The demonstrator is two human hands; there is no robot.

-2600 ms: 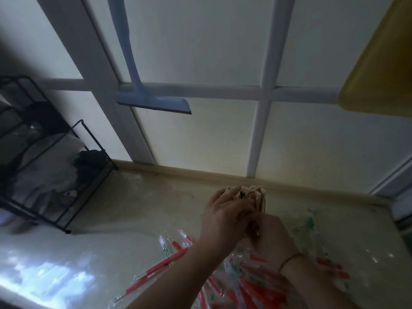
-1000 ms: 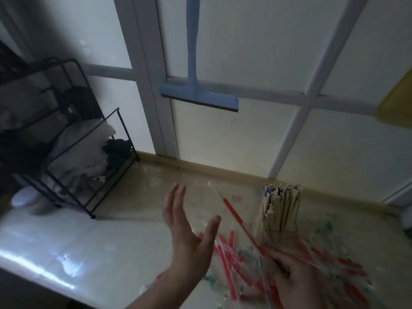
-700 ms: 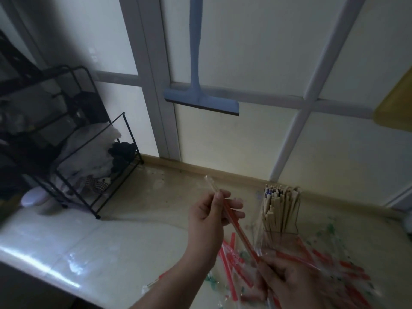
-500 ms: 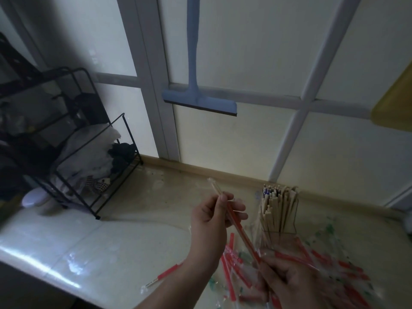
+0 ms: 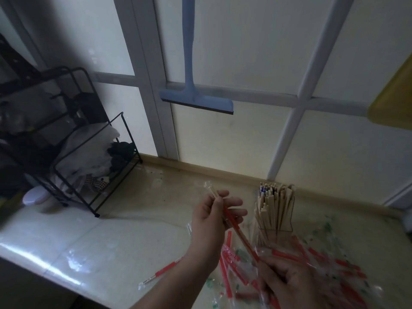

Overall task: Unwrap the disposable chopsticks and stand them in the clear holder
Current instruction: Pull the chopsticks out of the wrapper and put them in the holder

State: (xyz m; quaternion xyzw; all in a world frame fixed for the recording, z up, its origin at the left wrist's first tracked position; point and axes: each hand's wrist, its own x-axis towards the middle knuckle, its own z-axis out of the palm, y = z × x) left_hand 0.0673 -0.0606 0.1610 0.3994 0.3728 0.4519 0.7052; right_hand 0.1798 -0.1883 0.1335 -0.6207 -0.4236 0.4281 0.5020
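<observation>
One red-banded clear-wrapped chopstick pair [image 5: 231, 221], tilted.

Glossy counter [image 5: 124, 237] under wrappers [image 5: 312, 259], holder [image 5: 275, 219], rack [image 5: 89, 166]

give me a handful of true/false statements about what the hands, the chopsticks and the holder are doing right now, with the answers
1. The left hand pinches the upper end of a wrapped pair of chopsticks. True.
2. The clear holder is empty. False: it is packed with bare wooden chopsticks standing upright.
3. The right hand grips the lower end of the same wrapped pair. True.
4. The blue squeegee lies flat on the counter. False: it hangs against the window frame above the counter.
5. The pile of red-printed wrappers sits inside the black wire rack. False: it lies on the counter beside the holder, around the right hand.
</observation>
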